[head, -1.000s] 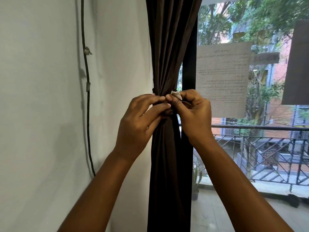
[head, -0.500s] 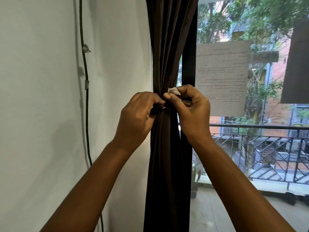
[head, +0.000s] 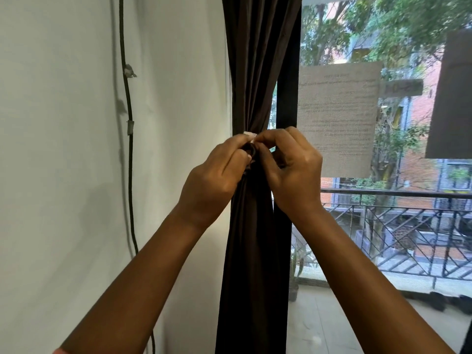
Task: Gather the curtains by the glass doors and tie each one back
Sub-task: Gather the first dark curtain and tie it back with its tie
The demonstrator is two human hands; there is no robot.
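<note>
A dark brown curtain (head: 258, 72) hangs gathered into a narrow bunch between the white wall and the glass door. At its waist a dark tie-back (head: 249, 151) with a small white tag (head: 249, 134) wraps the bunch. My left hand (head: 213, 180) pinches the tie from the left side. My right hand (head: 293, 169) pinches it from the right, fingertips meeting the left hand's at the knot. Most of the tie is hidden under my fingers.
White wall (head: 63, 175) on the left carries a thin dark cable (head: 129, 149) running down it. The glass door (head: 383, 226) on the right has a paper notice (head: 337, 118) stuck on it, a dark panel (head: 452, 98) beside that, and a balcony railing (head: 396, 226) outside.
Both hands have shifted slightly and closed tighter together over the tie. The white tag now sits above the left fingertips instead of by the right thumb.
</note>
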